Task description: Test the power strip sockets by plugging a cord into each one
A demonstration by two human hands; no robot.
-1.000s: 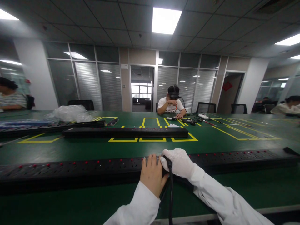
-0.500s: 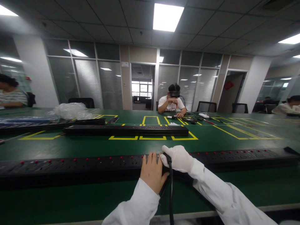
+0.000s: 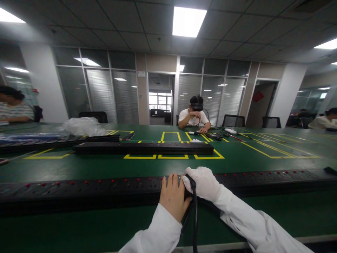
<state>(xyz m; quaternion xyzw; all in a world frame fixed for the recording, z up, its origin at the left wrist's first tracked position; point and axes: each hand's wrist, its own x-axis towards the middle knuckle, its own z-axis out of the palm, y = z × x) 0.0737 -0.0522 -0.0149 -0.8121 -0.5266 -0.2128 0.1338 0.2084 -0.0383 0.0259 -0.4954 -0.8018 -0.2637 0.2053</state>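
A long black power strip (image 3: pixel 105 191) with a row of red buttons lies across the green table in front of me. My bare left hand (image 3: pixel 173 196) rests on the middle of it, fingers stretched out over its top and thumb to the side. Just right of that, my right hand (image 3: pixel 204 181) in a white dotted glove is closed around a black plug (image 3: pixel 192 181) at the strip's top. The plug is mostly covered by the glove, so its contact with the sockets is hidden. From it a thick black cable (image 3: pixel 195 221) hangs down toward the table's front edge.
Farther back lies a shorter black power strip (image 3: pixel 144 149) among yellow tape marks. Clear plastic wrap (image 3: pixel 83 126) and more strips sit at the left. A person (image 3: pixel 195 114) works across the table beside cables and small items (image 3: pixel 217 135).
The view has shifted slightly, so everything appears a little lower and farther right. Both hands keep the same places on the strip, the right still gripping the plug.
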